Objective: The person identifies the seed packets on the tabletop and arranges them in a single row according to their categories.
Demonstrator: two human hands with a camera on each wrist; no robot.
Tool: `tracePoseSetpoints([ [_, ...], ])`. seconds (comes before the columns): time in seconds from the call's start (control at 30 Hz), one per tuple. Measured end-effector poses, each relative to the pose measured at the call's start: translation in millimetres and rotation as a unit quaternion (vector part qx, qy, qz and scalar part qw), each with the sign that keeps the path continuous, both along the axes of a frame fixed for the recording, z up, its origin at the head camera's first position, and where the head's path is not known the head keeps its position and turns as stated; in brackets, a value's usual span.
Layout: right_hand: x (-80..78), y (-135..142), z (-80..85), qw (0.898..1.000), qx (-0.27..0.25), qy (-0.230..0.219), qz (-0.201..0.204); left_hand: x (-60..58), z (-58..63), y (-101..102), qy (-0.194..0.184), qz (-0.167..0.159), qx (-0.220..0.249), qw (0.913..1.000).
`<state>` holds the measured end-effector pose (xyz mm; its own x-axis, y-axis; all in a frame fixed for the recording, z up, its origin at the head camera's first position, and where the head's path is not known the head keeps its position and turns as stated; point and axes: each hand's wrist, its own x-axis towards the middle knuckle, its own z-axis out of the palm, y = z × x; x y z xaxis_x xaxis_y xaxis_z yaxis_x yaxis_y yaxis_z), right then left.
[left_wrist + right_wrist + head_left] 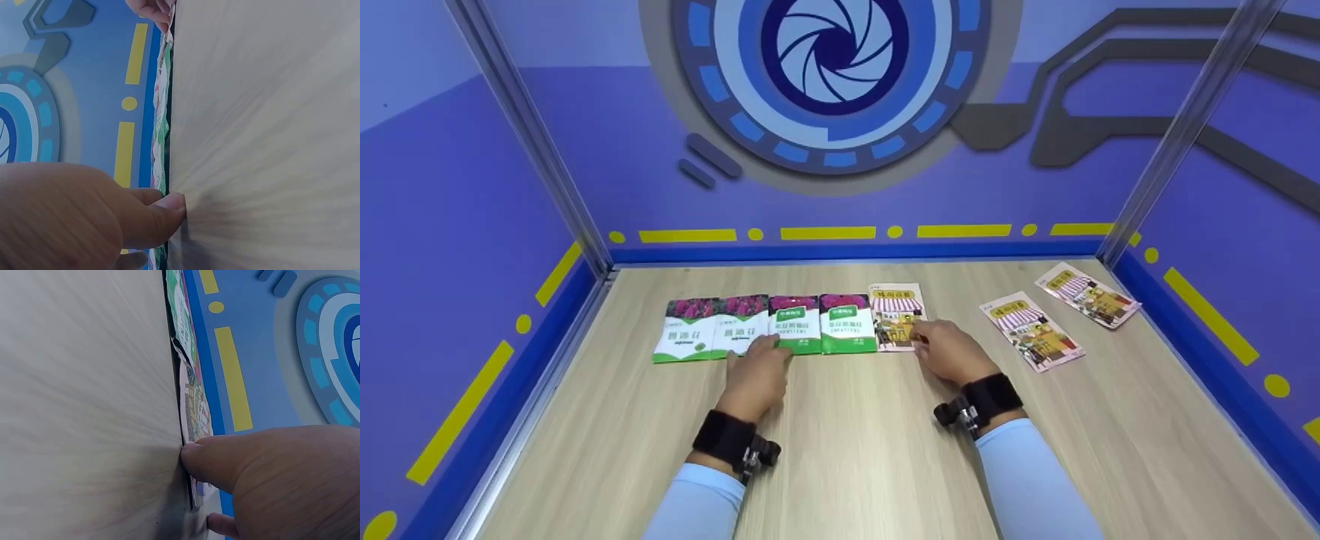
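Observation:
A row of flat packets lies side by side on the table. At its left end are two white-and-green flower seed packets with dark pink flowers. Two more flower seed packets, magenta above and green below, adjoin them. A pink packet printed with a striped awning ends the row at the right. My left hand touches the row's near edge around the second and third packets, its thumb at the edge in the left wrist view. With thumb and fingers, my right hand pinches the pink packet's lower right edge.
Two more pink awning packets, a nearer one and a farther one, lie askew to the right of my right hand. Blue printed walls enclose the wooden table at the back and both sides.

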<state>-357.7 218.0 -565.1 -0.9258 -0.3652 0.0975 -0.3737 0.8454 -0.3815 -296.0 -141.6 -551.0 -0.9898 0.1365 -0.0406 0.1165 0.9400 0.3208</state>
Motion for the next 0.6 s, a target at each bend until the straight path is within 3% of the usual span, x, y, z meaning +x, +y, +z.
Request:
tracePoseSetpoints([
  [0.37,-3.2,7,5.6,0.999,-0.028,-0.031,0.008,-1.0,-1.5,-1,0.002,-0.004,0.004,1.0000],
  [0.6,-4.2,43,20.4,0.996,-0.041,-0.026,-0.079,0.7,-1.4,0,0.002,-0.004,0.006,1.0000],
])
